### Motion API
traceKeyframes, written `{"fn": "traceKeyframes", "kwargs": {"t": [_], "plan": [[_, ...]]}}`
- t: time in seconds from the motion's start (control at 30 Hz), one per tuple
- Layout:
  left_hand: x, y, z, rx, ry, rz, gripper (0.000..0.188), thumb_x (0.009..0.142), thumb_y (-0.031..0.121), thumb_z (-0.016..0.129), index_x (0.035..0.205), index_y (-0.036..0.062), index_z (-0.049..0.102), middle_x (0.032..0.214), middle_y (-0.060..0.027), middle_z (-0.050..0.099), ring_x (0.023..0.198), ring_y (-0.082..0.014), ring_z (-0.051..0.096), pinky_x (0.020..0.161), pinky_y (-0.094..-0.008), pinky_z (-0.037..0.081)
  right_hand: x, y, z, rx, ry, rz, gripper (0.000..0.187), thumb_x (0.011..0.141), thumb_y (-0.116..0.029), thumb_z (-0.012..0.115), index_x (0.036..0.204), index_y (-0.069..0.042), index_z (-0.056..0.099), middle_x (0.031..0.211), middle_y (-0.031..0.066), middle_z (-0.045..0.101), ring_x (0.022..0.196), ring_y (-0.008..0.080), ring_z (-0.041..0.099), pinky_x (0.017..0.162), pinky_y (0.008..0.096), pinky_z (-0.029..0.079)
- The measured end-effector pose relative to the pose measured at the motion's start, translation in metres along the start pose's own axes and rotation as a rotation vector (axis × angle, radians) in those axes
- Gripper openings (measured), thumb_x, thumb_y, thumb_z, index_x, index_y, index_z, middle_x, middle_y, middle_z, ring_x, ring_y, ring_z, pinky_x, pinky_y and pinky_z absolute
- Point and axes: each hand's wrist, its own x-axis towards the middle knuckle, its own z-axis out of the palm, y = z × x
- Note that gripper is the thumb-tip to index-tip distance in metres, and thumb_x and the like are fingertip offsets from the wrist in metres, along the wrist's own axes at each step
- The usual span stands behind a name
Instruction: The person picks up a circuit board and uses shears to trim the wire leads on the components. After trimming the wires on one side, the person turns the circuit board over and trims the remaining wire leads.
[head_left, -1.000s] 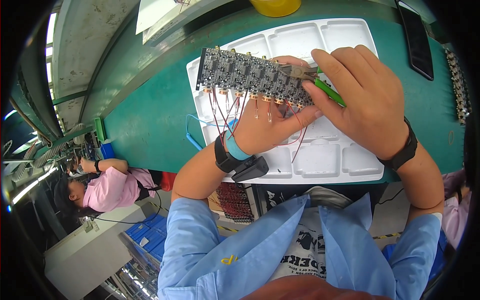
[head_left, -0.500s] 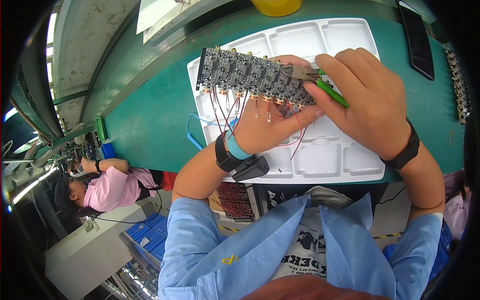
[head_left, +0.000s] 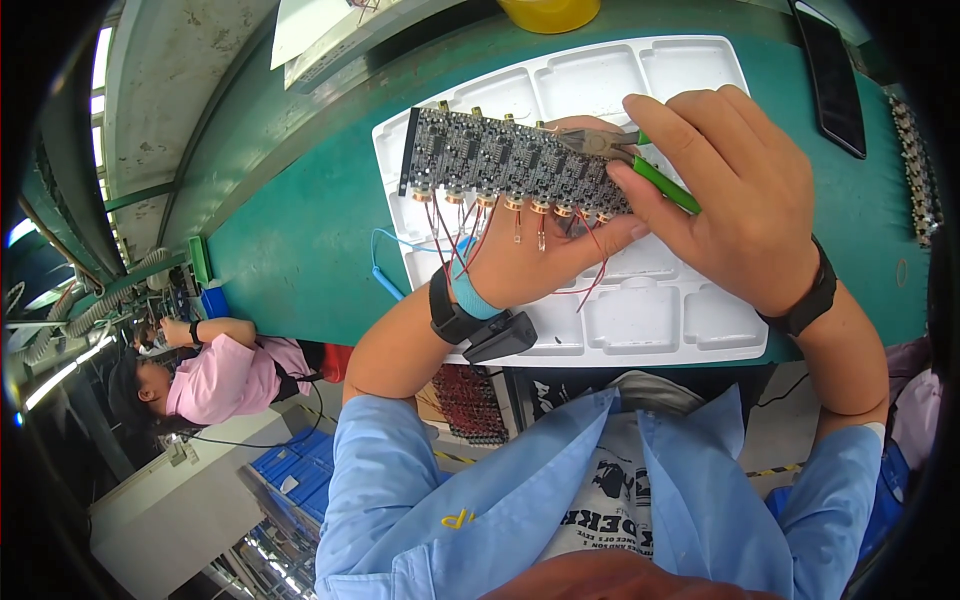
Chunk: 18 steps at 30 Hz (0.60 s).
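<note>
A long circuit board panel (head_left: 490,155), packed with small parts, is held up above the white tray by my left hand (head_left: 530,250). That hand is closed on the panel's right part, its thumb along the lower edge and other fingers mostly hidden behind. Copper coils, thin red and dark wires and small clear LEDs hang from the lower edge; brass-coloured parts stick up along the upper one. My right hand (head_left: 735,190) is closed round green-handled pliers (head_left: 603,143). Their metal jaws lie at the panel's upper right edge; whether they grip anything there I cannot make out.
The white compartment tray (head_left: 640,355) rests on the green table (head_left: 300,250). A phone (head_left: 830,85) and more board strips (head_left: 915,165) lie right. A yellow container (head_left: 550,12) stands at the far edge. A blue cord (head_left: 388,283) trails from my left wrist. A person in pink (head_left: 225,375) sits left.
The panel has tilted a little, its left end dropping slightly. The pliers stay at its upper right edge, their handles now a bit further apart. Both hands keep their hold.
</note>
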Motion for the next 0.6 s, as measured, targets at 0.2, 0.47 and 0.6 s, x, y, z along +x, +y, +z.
{"fn": "traceKeyframes", "kwargs": {"t": [0.2,0.47,0.6], "plan": [[0.004,0.005,0.003,-0.03,0.065,-0.036,0.064,0.091,0.009,0.087,0.144,-0.0001,0.052,0.123,-0.0089,0.069,0.111,-0.0154,0.068,0.097,-0.0328,0.056,0.0,-0.001,0.0,0.013,-0.008,0.012,0.05,0.077,-0.01,0.09,0.122,-0.001,0.072,0.096,0.0108,0.066,0.08,0.0275,0.064,0.065,0.0368,0.052],[0.006,0.001,-0.001,-0.098,0.019,0.229,0.079,0.091,0.0,0.081,0.158,-0.0012,0.04,0.142,-0.01,0.057,0.124,-0.0189,0.063,0.106,-0.0344,0.053,-0.001,0.0,-0.002,0.032,-0.028,0.006,0.048,0.076,-0.009,0.09,0.12,0.0,0.072,0.094,0.0113,0.066,0.079,0.0281,0.065,0.065,0.037,0.052],[0.005,-0.001,-0.01,-0.287,0.041,0.201,0.073,0.093,0.001,0.08,0.156,0.0021,0.042,0.143,-0.0113,0.056,0.128,-0.0205,0.061,0.107,-0.0347,0.052,-0.001,0.0,-0.002,0.044,-0.011,0.014,0.048,0.077,-0.01,0.09,0.12,-0.001,0.072,0.095,0.011,0.067,0.08,0.0283,0.065,0.065,0.037,0.052]]}}
